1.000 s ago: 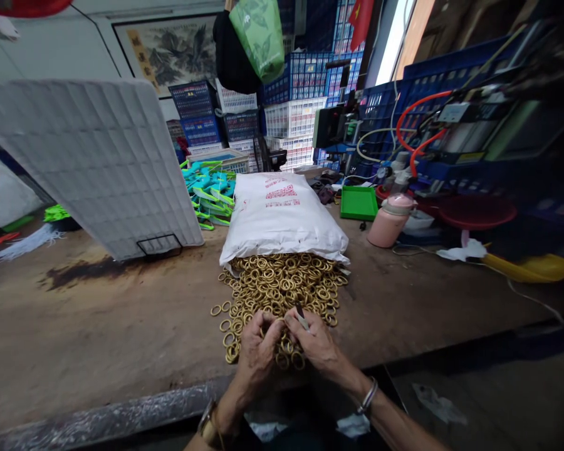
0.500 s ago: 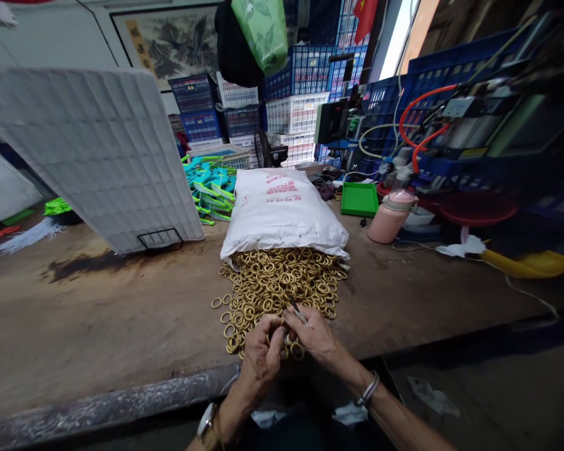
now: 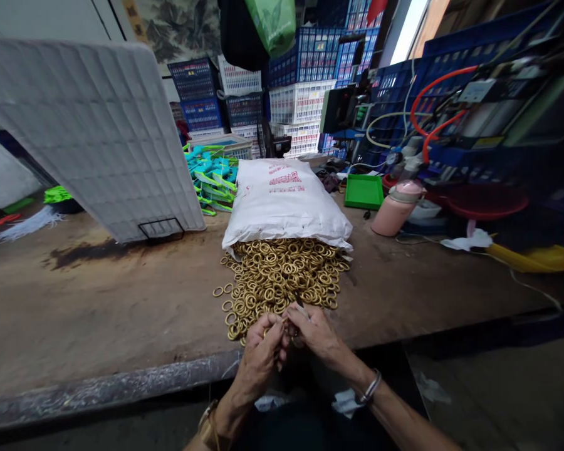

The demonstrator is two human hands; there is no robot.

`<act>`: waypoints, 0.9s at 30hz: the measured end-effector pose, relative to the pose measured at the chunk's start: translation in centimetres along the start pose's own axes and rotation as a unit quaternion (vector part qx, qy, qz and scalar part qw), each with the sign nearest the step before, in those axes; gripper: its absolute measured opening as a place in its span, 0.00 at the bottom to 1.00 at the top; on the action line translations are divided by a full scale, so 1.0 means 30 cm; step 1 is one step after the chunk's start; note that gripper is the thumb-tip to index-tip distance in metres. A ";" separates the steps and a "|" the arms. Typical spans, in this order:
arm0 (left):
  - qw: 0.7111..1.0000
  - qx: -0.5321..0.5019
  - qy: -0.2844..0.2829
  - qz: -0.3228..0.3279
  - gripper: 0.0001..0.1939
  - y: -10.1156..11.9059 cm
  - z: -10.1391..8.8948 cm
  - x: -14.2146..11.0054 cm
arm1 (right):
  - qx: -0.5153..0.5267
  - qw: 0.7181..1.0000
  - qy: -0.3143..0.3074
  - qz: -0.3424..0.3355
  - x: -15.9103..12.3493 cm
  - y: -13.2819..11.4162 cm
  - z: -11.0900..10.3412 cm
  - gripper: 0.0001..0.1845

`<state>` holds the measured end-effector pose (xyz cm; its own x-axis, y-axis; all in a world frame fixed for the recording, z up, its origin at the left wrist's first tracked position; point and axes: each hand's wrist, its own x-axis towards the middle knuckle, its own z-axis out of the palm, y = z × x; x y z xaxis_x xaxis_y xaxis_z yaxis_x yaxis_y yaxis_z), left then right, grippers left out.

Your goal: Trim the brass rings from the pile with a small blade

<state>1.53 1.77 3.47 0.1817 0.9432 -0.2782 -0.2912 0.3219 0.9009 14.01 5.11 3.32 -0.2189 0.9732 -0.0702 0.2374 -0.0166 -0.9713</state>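
Loose gold-coloured rings [image 3: 286, 275] lie heaped at the mouth of a white woven sack [image 3: 286, 200] with red print. At the near edge of the heap, my left hand [image 3: 262, 347] is closed, thumb and fingers pinched together; what lies between them is too small and hidden to make out. My right hand [image 3: 316, 332] is closed around a slim tool [image 3: 301, 309] with a pale body and a dark tip, which sticks up past the fingers. The fingertips of both hands meet or nearly meet in front of me.
On the left stands a grey padded panel [image 3: 94, 144] in a wire stand. Behind the sack are green and turquoise hangers [image 3: 211, 175]. To the right are a green tray [image 3: 363, 191], a pink bottle [image 3: 397, 210] and a yellow scoop [image 3: 536, 257]. The table's front edge [image 3: 122, 388] is near.
The view has tilted and shifted slightly, so the table things sit a little higher in it. My hands stay together, with the left fingers now curled closer to the right hand.
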 end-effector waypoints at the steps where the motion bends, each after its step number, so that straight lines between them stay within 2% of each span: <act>1: 1.000 0.001 0.006 0.003 0.17 0.000 0.001 -0.001 | -0.019 1.000 0.016 -0.001 -0.002 0.007 -0.002 0.14; 4: 1.000 0.012 0.023 0.010 0.17 0.005 0.006 0.000 | -0.124 0.991 0.031 -0.038 -0.016 0.024 -0.007 0.13; 7: 0.999 0.037 0.034 0.011 0.18 0.014 0.015 0.003 | -0.227 0.971 -0.004 -0.080 -0.037 0.031 -0.008 0.07; 9: 0.997 0.058 0.040 0.024 0.19 0.018 0.020 0.003 | -0.273 0.958 -0.018 -0.091 -0.047 0.029 -0.007 0.09; 13: 0.993 0.088 0.038 0.065 0.18 0.012 0.015 0.006 | -0.338 0.936 -0.022 -0.095 -0.054 0.015 -0.003 0.11; 19: 0.992 0.105 0.026 0.063 0.15 0.017 0.008 -0.026 | -0.422 0.905 -0.009 -0.054 -0.038 0.017 -0.020 0.11; 21: 0.993 0.113 -0.010 0.043 0.14 0.023 0.011 -0.063 | -0.442 0.896 0.019 -0.020 -0.027 0.032 -0.052 0.10; 24: 0.990 0.090 -0.103 -0.043 0.15 0.001 0.004 -0.118 | -0.452 0.890 0.064 -0.006 -0.021 0.060 -0.108 0.10; 25: 0.986 0.073 -0.121 -0.088 0.15 -0.018 -0.003 -0.130 | -0.445 0.893 0.076 -0.003 -0.023 0.070 -0.121 0.08; 27: 0.980 0.029 -0.117 -0.156 0.14 -0.070 -0.024 -0.140 | -0.420 0.903 0.083 -0.008 -0.037 0.093 -0.129 0.07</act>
<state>0.69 -2.80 2.49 0.4664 0.7527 -0.4646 -0.1342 0.5794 0.8039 18.59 4.87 1.57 -0.0993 0.9940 0.0455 0.8860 0.1091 -0.4507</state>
